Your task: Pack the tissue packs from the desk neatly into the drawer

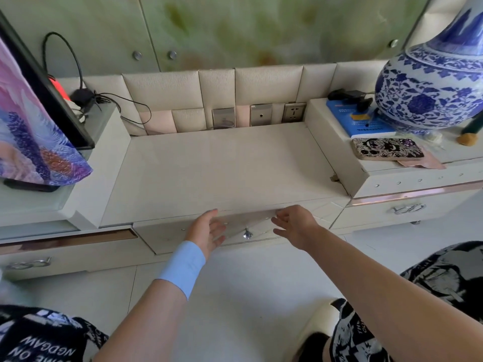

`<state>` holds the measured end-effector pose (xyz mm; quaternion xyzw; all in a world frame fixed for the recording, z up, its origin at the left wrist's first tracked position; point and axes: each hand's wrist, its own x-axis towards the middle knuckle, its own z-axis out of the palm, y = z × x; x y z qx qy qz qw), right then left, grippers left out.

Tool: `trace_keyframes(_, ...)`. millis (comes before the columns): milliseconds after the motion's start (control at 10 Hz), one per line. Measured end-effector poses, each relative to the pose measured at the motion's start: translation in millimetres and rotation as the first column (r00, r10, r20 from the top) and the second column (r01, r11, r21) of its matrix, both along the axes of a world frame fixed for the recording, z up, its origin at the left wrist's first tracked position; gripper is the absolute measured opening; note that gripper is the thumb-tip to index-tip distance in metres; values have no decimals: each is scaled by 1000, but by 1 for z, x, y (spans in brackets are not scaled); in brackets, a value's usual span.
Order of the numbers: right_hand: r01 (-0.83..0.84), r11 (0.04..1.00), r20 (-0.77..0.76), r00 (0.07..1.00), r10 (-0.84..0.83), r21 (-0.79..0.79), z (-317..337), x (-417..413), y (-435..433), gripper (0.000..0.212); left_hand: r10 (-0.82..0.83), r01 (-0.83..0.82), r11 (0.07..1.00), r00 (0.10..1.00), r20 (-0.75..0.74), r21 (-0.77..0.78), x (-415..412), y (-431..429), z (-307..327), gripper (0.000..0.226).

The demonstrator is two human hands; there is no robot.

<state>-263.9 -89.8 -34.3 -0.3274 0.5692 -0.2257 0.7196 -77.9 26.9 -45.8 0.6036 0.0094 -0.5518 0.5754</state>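
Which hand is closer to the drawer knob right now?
Left, narrowly. The left hand lies open against the drawer front, its fingertips just left of the knob. The right hand hovers open to the knob's right, a little further off.

Lighting was bright, soft and even daylight, with weak shadows. The bench [230, 165] top was washed out, near overexposed. Glare showed on the chrome trim [418, 193] at right. Wide-angle distortion bent the edges, notably around the vase [431, 95]. Detail was slightly soft throughout; the lower left corner was blurred.
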Motion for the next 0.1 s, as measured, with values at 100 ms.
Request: trace_keyframes(100, 4, 1000, 27, 1000, -4, 3, -3, 4, 0, 14, 6, -6, 1000, 1000, -9, -5, 0, -7, -3, 37)
